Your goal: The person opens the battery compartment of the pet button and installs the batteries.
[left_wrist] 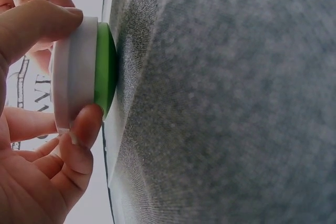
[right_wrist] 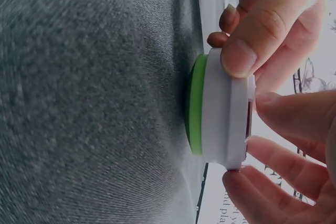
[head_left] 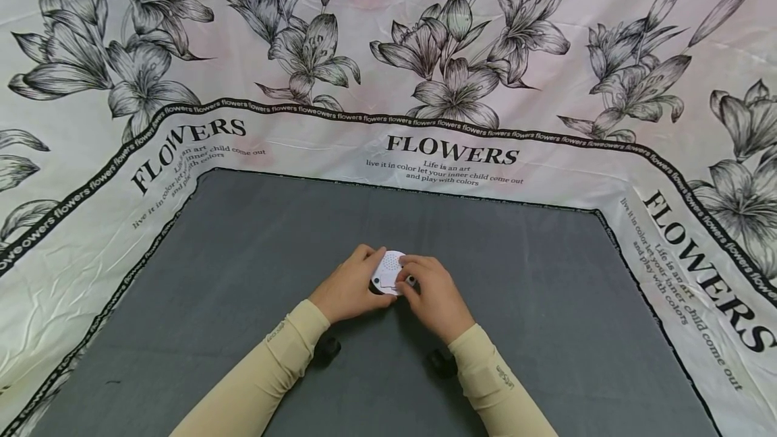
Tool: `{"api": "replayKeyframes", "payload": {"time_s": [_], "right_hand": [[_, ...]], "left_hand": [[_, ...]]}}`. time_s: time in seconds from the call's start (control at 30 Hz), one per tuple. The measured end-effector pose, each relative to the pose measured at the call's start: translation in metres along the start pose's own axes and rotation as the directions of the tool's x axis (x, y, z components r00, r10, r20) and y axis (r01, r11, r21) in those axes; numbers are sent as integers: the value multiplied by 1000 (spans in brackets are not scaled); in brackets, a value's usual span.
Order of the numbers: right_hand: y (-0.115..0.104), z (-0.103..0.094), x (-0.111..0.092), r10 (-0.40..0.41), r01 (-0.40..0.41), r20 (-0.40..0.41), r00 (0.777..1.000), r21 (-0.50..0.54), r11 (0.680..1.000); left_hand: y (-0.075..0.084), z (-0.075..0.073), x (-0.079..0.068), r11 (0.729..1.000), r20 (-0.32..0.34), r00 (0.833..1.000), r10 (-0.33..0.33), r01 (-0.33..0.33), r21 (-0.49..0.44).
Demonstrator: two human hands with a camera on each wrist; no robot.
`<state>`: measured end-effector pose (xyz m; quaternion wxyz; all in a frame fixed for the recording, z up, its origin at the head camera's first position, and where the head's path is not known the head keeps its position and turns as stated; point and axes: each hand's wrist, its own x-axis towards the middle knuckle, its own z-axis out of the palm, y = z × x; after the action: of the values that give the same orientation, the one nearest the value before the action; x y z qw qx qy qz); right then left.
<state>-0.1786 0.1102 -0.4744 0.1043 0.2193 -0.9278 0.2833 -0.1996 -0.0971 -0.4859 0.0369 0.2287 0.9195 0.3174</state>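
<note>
A round white device (head_left: 386, 267) with small holes in its upper face is held between both hands, low over the grey cloth. In the left wrist view its green base (left_wrist: 105, 72) faces the cloth. My left hand (head_left: 352, 286) grips it by the rim, thumb and fingers on opposite sides. My right hand (head_left: 436, 295) has its thumb and fingers curled at the face and edge of the device. A narrow dark reddish part (right_wrist: 249, 119) shows on the face in the right wrist view, partly hidden by the fingers.
Grey cloth (head_left: 255, 248) covers the work surface. A white border (head_left: 328, 147) with printed words and black line flowers surrounds it. Black wrist units (head_left: 328, 351) hang beneath both sleeved forearms.
</note>
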Motion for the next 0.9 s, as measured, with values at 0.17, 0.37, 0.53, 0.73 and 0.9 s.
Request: {"api": "replayKeyframes", "payload": {"time_s": [0.17,0.37,0.53,0.73,0.9], "right_hand": [[-1,1,0,62,-61,-12,998,23,998],[-1,2,1,116,-116,2,993,41,992],[-1,2,3,131,-130,0,991,43,991],[-1,3,2,134,-134,1,991,44,990],[-1,4,2,135,-135,-6,991,52,989]], "left_hand": [[0,0,0,1000,8,1000,-5,5,-11],[2,0,0,1000,3,1000,-5,5,-15],[4,-2,2,1000,5,1000,11,-11,-15],[3,-1,2,1000,3,1000,16,-16,-7],[2,1,1,1000,2,1000,9,-9,-9]]}}
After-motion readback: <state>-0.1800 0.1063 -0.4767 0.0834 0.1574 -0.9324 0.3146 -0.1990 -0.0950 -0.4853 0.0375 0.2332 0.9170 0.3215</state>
